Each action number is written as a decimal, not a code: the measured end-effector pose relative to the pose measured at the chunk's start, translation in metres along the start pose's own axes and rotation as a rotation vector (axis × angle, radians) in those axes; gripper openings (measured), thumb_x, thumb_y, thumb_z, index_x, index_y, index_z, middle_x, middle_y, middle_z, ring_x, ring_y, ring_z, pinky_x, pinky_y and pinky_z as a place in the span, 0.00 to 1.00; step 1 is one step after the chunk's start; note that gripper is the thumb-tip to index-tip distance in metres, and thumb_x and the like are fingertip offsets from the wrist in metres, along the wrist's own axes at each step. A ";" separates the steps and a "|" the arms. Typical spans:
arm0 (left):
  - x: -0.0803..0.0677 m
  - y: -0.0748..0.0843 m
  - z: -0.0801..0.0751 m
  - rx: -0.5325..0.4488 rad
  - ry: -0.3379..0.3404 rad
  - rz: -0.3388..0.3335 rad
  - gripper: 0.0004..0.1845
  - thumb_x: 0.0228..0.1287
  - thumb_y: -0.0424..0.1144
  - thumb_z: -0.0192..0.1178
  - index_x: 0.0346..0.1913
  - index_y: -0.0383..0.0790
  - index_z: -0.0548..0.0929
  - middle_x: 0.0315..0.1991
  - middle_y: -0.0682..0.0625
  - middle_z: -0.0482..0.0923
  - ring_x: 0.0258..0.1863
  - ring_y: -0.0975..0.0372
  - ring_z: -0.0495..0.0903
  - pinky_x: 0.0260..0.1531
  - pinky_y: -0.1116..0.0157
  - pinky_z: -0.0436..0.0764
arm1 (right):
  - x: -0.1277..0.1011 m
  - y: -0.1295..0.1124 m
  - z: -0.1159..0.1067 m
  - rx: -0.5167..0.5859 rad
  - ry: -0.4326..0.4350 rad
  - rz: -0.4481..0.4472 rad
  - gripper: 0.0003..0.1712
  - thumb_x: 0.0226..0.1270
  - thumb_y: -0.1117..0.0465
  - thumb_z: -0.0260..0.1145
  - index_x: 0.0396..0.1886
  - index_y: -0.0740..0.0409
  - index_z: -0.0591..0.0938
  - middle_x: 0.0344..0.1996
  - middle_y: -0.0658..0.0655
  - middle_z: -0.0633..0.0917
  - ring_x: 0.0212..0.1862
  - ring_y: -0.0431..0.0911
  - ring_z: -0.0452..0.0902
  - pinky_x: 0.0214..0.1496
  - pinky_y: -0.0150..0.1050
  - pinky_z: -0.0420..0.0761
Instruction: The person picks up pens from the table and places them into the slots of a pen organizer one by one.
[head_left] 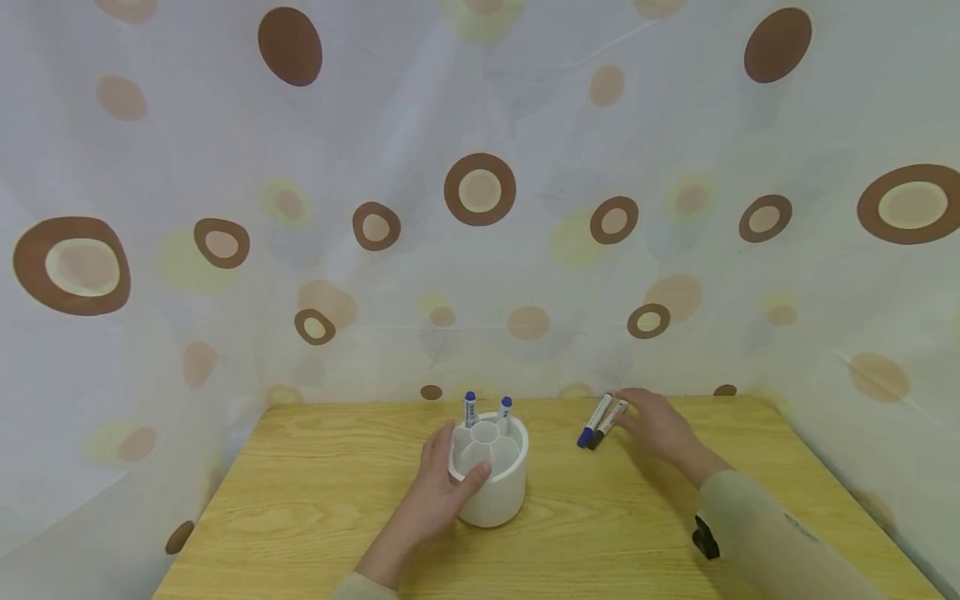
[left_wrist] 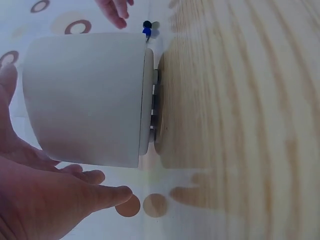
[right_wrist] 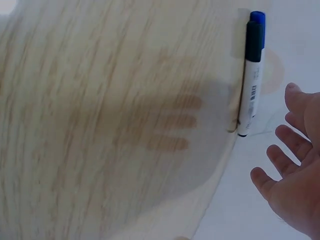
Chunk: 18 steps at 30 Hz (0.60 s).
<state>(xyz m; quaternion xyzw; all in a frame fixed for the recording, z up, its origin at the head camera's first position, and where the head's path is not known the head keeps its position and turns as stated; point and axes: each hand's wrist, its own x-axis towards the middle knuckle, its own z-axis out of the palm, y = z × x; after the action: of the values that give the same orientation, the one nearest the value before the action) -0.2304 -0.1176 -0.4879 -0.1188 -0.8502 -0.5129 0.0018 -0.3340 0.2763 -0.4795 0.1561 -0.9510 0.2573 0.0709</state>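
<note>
A white round pen holder [head_left: 501, 492] with several compartments stands on the wooden table. Two blue-capped markers, a left one [head_left: 470, 408] and a right one [head_left: 506, 410], stand upright in its far compartments. My left hand [head_left: 438, 485] grips the holder from the left, thumb over the near rim; the left wrist view shows the holder's smooth side [left_wrist: 85, 100] beside that hand. Further right, a blue-capped marker [head_left: 596, 419] and a black-capped marker [head_left: 608, 425] lie side by side on the table. My right hand [head_left: 658, 423] hovers by their far ends, fingers loosely spread in the right wrist view.
The wooden table [head_left: 315, 500] ends at the back against a hanging curtain [head_left: 480, 275] with brown and yellow circles, which also closes off both sides. A small black object [head_left: 705, 537] sits at the right sleeve.
</note>
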 end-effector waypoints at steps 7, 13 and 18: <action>-0.002 0.002 0.001 -0.043 -0.022 -0.007 0.54 0.81 0.61 0.64 0.89 0.32 0.47 0.85 0.24 0.49 0.80 0.28 0.60 0.77 0.28 0.60 | 0.005 0.018 0.010 -0.031 -0.004 -0.050 0.24 0.82 0.63 0.70 0.70 0.72 0.80 0.68 0.78 0.80 0.70 0.77 0.73 0.72 0.76 0.72; -0.001 0.002 0.000 -0.034 -0.035 -0.010 0.55 0.79 0.62 0.65 0.89 0.33 0.48 0.85 0.26 0.51 0.80 0.30 0.61 0.77 0.29 0.61 | 0.003 0.026 0.014 -0.004 -0.041 -0.064 0.28 0.82 0.66 0.68 0.74 0.73 0.76 0.72 0.82 0.74 0.73 0.81 0.68 0.74 0.78 0.68; 0.000 0.001 0.000 -0.028 -0.051 0.002 0.55 0.79 0.62 0.65 0.89 0.33 0.48 0.85 0.25 0.51 0.80 0.30 0.62 0.76 0.28 0.61 | 0.002 0.031 0.016 -0.035 -0.053 -0.051 0.32 0.83 0.65 0.67 0.78 0.76 0.71 0.77 0.82 0.68 0.76 0.81 0.62 0.76 0.78 0.64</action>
<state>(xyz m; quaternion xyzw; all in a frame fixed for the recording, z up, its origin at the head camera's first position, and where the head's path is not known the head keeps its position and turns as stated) -0.2302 -0.1171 -0.4876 -0.1327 -0.8425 -0.5217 -0.0209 -0.3468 0.2933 -0.5073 0.1858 -0.9526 0.2347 0.0547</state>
